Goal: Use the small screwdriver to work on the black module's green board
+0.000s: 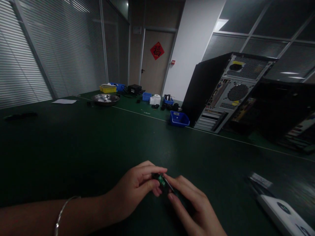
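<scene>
Looks like mid-handling of a small part, both hands working it; next move likely needs a steadier two-sided grip. Left hand (pixel 134 190) pinches the small green-and-black part (pixel 161 180) between thumb and curled fingertips. Part sits right at the fingertips, low over the green table (pixel 73 147). Right hand (pixel 194 206) closes thumb and forefinger on its right end.

A small dark part with a green face (pixel 161 179) — a little green board or label showing on its upper side, too dim to make out further; it is pinched between the fingertips of the left hand (pixel 137 190) and the right hand (pixel 194 206), tilted, held just above the dark green table (pixel 98 144) — near its front edge.
</scene>
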`<state>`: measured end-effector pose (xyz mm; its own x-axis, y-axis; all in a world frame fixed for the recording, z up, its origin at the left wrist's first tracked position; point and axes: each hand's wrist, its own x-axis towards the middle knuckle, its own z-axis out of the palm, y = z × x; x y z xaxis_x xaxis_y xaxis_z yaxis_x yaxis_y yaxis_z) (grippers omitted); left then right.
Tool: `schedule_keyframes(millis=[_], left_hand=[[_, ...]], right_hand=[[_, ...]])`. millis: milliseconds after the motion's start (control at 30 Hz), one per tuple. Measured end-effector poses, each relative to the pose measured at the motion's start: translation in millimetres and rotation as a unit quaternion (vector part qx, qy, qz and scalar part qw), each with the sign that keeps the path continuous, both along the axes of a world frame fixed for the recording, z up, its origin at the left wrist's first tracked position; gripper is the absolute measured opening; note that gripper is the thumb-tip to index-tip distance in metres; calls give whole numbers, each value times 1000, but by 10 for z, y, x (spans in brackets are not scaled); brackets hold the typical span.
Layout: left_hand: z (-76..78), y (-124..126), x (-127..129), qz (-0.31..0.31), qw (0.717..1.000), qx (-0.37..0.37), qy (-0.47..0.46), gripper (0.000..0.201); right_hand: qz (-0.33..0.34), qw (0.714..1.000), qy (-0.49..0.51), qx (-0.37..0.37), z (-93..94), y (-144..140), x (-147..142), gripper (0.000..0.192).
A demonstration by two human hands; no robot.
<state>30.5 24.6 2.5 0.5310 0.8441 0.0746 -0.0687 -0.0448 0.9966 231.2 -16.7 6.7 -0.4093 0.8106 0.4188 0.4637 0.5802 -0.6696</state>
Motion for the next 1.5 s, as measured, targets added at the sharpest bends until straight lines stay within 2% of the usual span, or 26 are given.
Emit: schedule_keyframes(millis=[100,200,367,700,867,1067,1367,1500], left_hand=[[16,27,-12,20,1000,10,-6,21],[16,43,-16,29,999,-24,-27,16],[18,33,-21,13,998,-53,-29,20],[63,-6,-52,47,998,4,43,16],[61,23,-36,25,998,-55,0,18],[67,40,-26,16,996,-77,-37,17],[55,32,-13,20,996,-82,-37,18],[31,15,-9,36,998,-49,-26,21]], right_hand=[[-36,999,15,0,-26,3,6,42],[-38,999,20,-10,4,4,0,35],[-9,1000,11,-13,48,-6,-5,35],[14,999,10,-32,78,8,-11,33],[15,999,46,-23,75,17,-9,38],[19,997,74,-1,33,-5,-4,44],[2,997,64,-48,37,16,-2,35],[12,998,59,-35,38,8,-6,34]])
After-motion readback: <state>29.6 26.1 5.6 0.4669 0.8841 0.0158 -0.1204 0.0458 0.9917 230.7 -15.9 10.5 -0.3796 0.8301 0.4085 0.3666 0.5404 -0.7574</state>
